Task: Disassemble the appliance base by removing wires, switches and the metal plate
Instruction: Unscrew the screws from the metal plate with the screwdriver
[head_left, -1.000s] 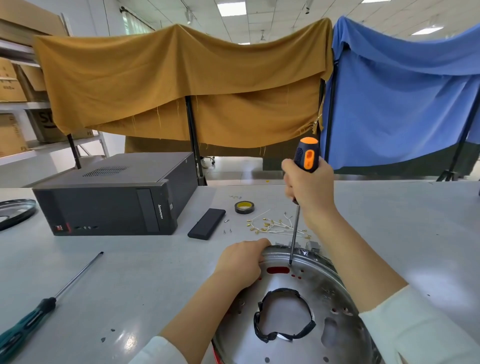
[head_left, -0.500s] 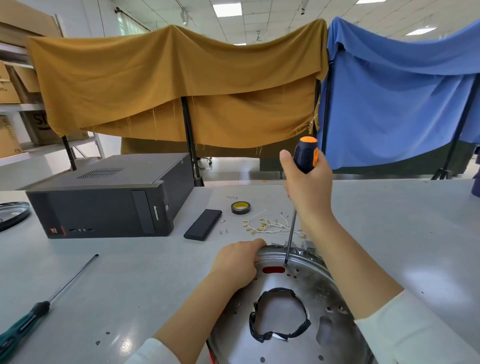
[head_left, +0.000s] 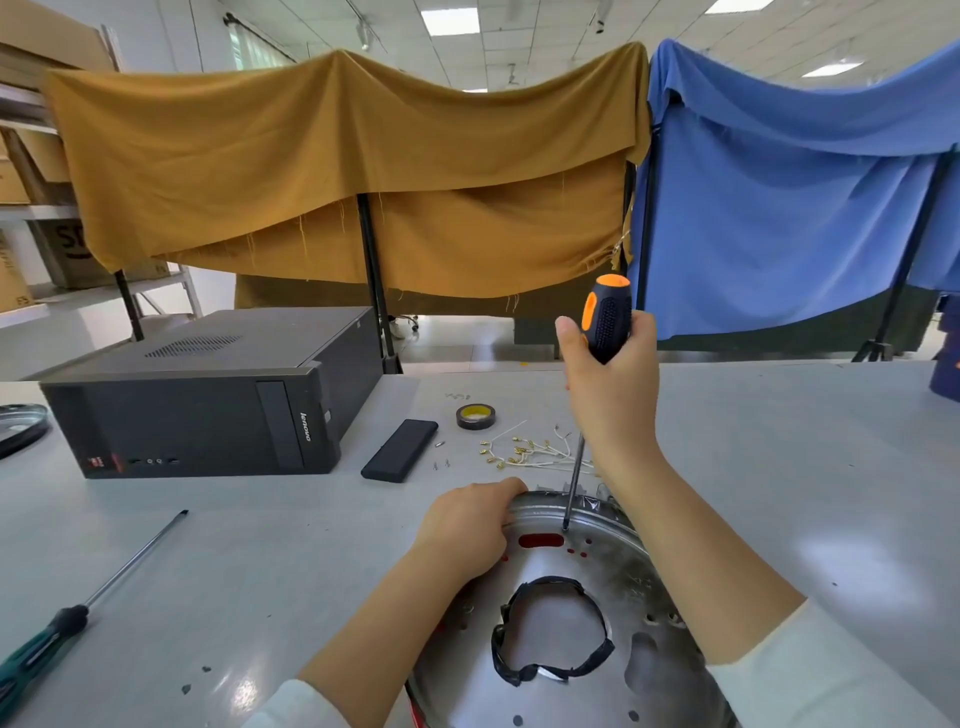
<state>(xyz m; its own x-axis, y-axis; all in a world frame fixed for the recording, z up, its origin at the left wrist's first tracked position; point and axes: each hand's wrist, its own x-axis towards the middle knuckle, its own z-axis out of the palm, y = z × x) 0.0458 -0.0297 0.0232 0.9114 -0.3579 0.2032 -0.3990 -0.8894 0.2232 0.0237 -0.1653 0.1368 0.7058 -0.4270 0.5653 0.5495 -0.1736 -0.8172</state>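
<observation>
Right hand (head_left: 610, 395) grips a screwdriver (head_left: 605, 319), tip on the plate (head_left: 571, 597) at the table's (head_left: 260, 545) near edge; left hand (head_left: 462, 530) clutches the rim. A tilted shaft may slip off the screw, likely scoring metal or jabbing the left hand.

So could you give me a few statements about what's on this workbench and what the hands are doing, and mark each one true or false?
1. The right hand grips the orange-and-black screwdriver, tip down on the metal plate. True.
2. The left hand holds the green screwdriver. False: the green screwdriver lies untouched on the table; the left hand holds the plate's rim.
3. A roll of tape lies beyond the plate. True.
4. The black computer case stands on the plate. False: it rests on the table, off to the left.
5. Loose white wires lie on the table. True.
</observation>
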